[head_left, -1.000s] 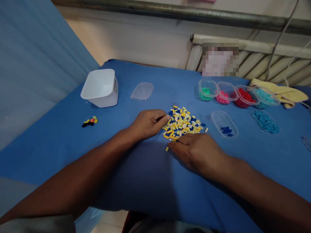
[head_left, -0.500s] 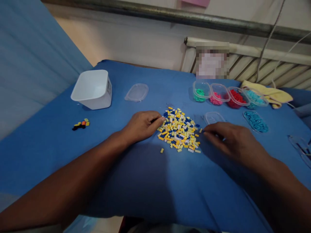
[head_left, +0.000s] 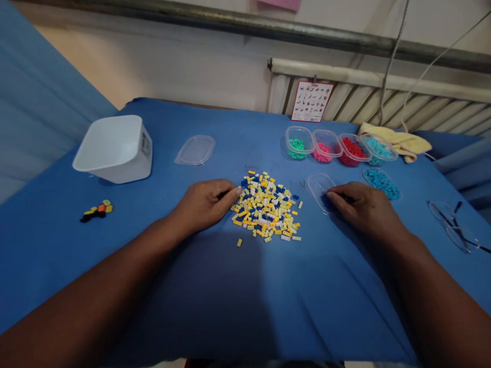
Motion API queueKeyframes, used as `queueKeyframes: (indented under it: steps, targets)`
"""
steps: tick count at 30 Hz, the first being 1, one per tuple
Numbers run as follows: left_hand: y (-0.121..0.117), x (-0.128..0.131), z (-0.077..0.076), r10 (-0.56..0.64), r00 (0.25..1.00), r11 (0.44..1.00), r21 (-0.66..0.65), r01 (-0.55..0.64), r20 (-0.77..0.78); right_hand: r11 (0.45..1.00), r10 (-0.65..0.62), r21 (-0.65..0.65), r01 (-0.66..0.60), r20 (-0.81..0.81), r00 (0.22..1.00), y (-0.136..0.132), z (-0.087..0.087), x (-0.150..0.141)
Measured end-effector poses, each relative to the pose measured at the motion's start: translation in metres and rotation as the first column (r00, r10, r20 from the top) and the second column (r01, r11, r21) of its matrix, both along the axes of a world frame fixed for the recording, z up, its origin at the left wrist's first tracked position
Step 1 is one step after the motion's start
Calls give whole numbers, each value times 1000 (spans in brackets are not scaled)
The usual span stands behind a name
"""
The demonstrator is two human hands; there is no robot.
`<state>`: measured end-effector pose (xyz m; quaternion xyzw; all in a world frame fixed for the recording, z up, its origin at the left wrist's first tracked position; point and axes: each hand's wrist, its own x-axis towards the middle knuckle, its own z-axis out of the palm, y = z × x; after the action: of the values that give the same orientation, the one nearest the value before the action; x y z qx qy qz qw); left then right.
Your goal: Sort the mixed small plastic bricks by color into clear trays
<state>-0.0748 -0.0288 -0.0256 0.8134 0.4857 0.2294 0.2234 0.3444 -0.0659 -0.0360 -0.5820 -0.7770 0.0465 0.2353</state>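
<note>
A heap of small yellow, white and dark blue bricks lies in the middle of the blue table. My left hand rests at the heap's left edge, fingers curled with the fingertips touching the bricks. My right hand lies over a clear oval lid that has dark blue bricks on it, just right of the heap; its fingers are bent and pressed together over the lid. I cannot make out whether they hold a brick. One yellow brick lies apart below the heap.
A white tub and a clear lid sit at the back left. A few black, orange and yellow bricks lie at the left. Clear tubs of green, pink, red and teal bricks, a teal pile, a yellow cloth, glasses.
My right hand has gone from the heap's lower edge rightward to the lid with the dark blue bricks. My left hand stayed at the heap. The view has shifted to the right.
</note>
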Motion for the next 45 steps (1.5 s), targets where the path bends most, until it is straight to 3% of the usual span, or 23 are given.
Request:
queueKeyframes:
  steps: [4,7,10,13,17,24,29,36,45]
  targets:
    - [0,1,1,2,1000,1000,-5,-2,-6,999,-9,54,6,54,998,-2,6,-5]
    - [0,1,2,10,1000,1000,-6,-10,-18,993,61,96,-67,66,996,-3,9,-26]
    - [0,2,2,12,1000,1000,6,-12,-18,987,142,61,-150,122,982,-2,7,-56]
    - [0,1,2,0,1000,1000,12,1,-22,988,146,11,-152,219,965,2,3,-75]
    - [0,1,1,-9,999,1000,10,9,-32,991,136,-48,-128,251,958,4,1,-79]
    - [1,1,-1,-3,999,1000,13,4,-32,985,157,-103,-142,160,974,-4,8,-84]
    - [0,1,0,-5,1000,1000,-3,5,-26,998,57,-23,-56,68,996,-3,15,-63]
    - [2,0,0,8,999,1000,-1,-8,-35,988,-150,39,147,101,983,3,12,-17]
    - [1,2,3,0,999,1000,3,0,-33,990,-135,56,130,92,987,3,6,-7]
